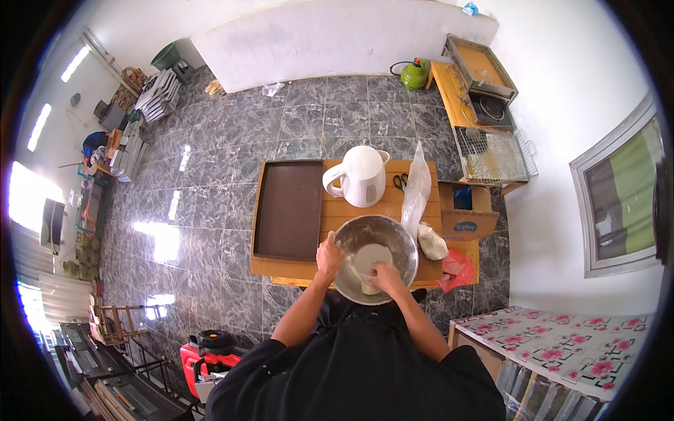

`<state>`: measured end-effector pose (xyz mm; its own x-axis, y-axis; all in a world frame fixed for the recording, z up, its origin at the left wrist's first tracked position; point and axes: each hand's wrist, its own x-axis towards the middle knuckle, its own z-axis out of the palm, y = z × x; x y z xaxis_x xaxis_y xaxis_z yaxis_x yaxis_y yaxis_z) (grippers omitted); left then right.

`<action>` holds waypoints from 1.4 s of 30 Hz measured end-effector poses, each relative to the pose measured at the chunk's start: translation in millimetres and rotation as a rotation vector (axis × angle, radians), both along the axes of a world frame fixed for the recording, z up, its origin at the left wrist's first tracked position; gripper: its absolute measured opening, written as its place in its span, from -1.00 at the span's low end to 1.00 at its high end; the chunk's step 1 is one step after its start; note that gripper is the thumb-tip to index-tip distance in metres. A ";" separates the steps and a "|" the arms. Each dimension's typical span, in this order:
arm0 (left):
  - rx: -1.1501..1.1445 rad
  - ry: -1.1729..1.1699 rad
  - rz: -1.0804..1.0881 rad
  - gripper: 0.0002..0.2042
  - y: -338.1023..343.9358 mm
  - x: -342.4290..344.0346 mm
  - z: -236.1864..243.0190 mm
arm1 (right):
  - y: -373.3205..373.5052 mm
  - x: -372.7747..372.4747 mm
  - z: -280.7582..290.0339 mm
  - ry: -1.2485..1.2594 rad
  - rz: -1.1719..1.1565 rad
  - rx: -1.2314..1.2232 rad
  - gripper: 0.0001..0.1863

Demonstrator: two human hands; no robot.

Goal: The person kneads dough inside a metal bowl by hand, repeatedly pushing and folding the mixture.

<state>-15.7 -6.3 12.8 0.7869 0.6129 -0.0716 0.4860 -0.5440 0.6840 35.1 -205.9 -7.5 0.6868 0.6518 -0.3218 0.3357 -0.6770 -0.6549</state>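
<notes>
A wide metal mixing bowl (401,237) sits at the near edge of the wooden table (281,267), right in front of me. Pale flour or dough mixture (372,254) lies in its bottom. My left hand (328,258) grips the bowl's left rim, fingers curled over it. Inside the bowl, my right hand (385,276) is closed beside a pale lump (368,286); whether it holds this or something else is hidden. Behind the bowl stands a white jug (365,186) with a handle. A dark rectangular baking tray (288,210) lies to the left.
Right of the jug are black scissors (400,181) and a clear plastic bag (417,186). A white bag (432,242) and a red plastic bag (458,270) lie right of the bowl, near a cardboard box (484,223). A green gas cylinder (413,74) stands by the far wall.
</notes>
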 end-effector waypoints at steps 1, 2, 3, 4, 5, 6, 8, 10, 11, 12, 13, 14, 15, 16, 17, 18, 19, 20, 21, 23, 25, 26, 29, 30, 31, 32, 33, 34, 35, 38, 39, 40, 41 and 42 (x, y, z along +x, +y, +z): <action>0.022 0.010 0.008 -0.59 0.2 0.0 -1.4 | -1.4 0.1 2.0 -0.071 0.053 0.057 -0.60; 0.045 0.020 0.014 -0.59 0.6 0.1 -2.6 | -2.8 -0.9 4.1 -0.066 0.051 0.052 -0.60; 0.041 0.024 0.010 -0.59 1.2 -0.3 -3.4 | -3.6 -2.0 6.2 -0.070 0.037 0.064 -0.59; 0.037 0.037 0.019 -0.59 2.2 -0.1 -3.6 | -3.6 -2.1 11.9 -0.073 0.018 0.075 -0.56; 0.028 0.056 0.026 -0.58 2.0 -1.7 -5.1 | -4.3 -0.9 16.8 -0.060 0.006 0.065 -0.56; 0.019 0.069 0.013 -0.58 5.4 1.2 -6.8 | -3.8 4.3 21.2 -0.042 0.080 -0.028 -0.55; 0.059 0.051 0.004 -0.57 11.3 -0.6 -13.1 | -7.6 -2.7 33.6 0.019 0.161 -0.142 -0.52; 0.063 0.053 0.002 -0.56 9.2 -4.2 -12.5 | -11.4 -9.8 49.7 -0.303 0.204 -0.056 -0.48; 0.059 0.031 -0.011 -0.57 7.5 1.0 -0.6 | -17.3 -12.3 40.4 -0.296 0.195 -0.069 -0.48; 0.055 0.010 -0.023 -0.58 3.1 3.3 5.9 | -22.3 -14.7 25.0 -0.417 0.185 -0.014 -0.49; 0.055 0.009 -0.022 -0.58 3.1 4.7 5.1 | -20.5 -13.3 17.9 -0.547 0.182 0.053 -0.50; 0.073 -0.013 -0.030 -0.59 2.7 5.5 4.1 | -21.0 -10.8 11.4 -0.547 0.184 0.053 -0.50; 0.091 -0.034 -0.037 -0.60 2.3 5.9 2.9 | -22.1 -6.7 4.9 -0.298 0.208 0.034 -0.51; 0.092 -0.033 -0.033 -0.60 2.1 6.5 3.7 | -19.3 -3.2 7.6 -0.048 0.230 0.016 -0.53; 0.081 -0.006 -0.018 -0.60 1.2 7.3 4.3 | -15.7 -2.9 10.3 -0.047 0.235 0.017 -0.53; 0.069 0.021 -0.004 -0.61 0.5 7.3 5.0 | -11.3 -4.4 12.9 -0.010 0.094 0.077 -0.59; 0.068 0.022 -0.002 -0.61 -0.6 7.1 5.9 | -8.0 -4.2 16.5 0.027 -0.049 0.135 -0.65; 0.071 0.003 -0.018 -0.62 -1.8 6.8 6.8 | -6.4 -1.6 15.1 0.027 -0.048 0.133 -0.65; 0.075 -0.016 -0.036 -0.63 -2.9 6.8 7.7 | -4.5 2.3 13.8 -0.101 -0.138 0.224 -0.71; 0.102 -0.027 -0.032 -0.63 -1.4 3.5 8.4 | 4.0 9.4 21.7 -0.228 -0.217 0.317 -0.77; 0.129 -0.040 -0.036 -0.63 -0.6 3.4 7.9 | 11.6 18.5 36.7 -0.292 -0.381 0.350 -0.78; 0.117 -0.027 -0.033 -0.64 -0.3 4.2 7.7 | 13.6 22.7 37.2 -0.319 -0.398 0.379 -0.75; 0.103 -0.018 -0.035 -0.65 0.1 4.5 3.1 | 20.7 26.8 50.1 -0.364 -0.430 0.338 -0.74; 0.099 -0.023 -0.039 -0.66 0.6 3.9 1.1 | 23.8 26.0 53.1 -0.364 -0.431 0.340 -0.74; 0.099 -0.024 -0.043 -0.66 -0.4 4.6 3.5 | 26.3 25.2 55.2 -0.353 -0.403 0.380 -0.75; 0.096 -0.006 -0.045 -0.67 -1.6 5.1 5.8 | 28.9 24.2 57.4 -0.341 -0.375 0.421 -0.75; 0.093 0.012 -0.046 -0.68 -2.5 5.7 8.2 | 31.4 22.4 59.5 -0.342 -0.377 0.421 -0.75; 0.094 0.012 -0.046 -0.68 -2.3 5.1 6.8 | 34.1 19.3 62.0 -0.346 -0.348 0.546 -0.75; 0.099 0.004 -0.053 -0.69 -2.2 4.7 5.3 | 35.2 16.9 63.3 -0.350 -0.318 0.672 -0.75; 0.095 0.012 -0.064 -0.69 -0.7 5.1 1.1 | 28.8 8.6 46.2 -0.240 -0.194 0.534 -0.70; 0.085 0.027 -0.069 -0.69 -0.3 5.4 -0.2 | 26.7 2.7 41.9 -0.313 -0.139 0.434 -0.66; 0.086 0.027 -0.063 -0.69 0.4 4.0 0.4 | 25.2 -4.1 39.7 -0.267 -0.123 0.283 -0.56; 0.095 0.023 -0.058 -0.69 -1.0 3.6 0.5 | 21.5 -10.7 36.6 -0.267 -0.121 0.284 -0.56; 0.103 0.020 -0.053 -0.69 -1.5 3.6 0.7 | 17.2 -16.8 33.6 -0.391 -0.070 0.190 -0.56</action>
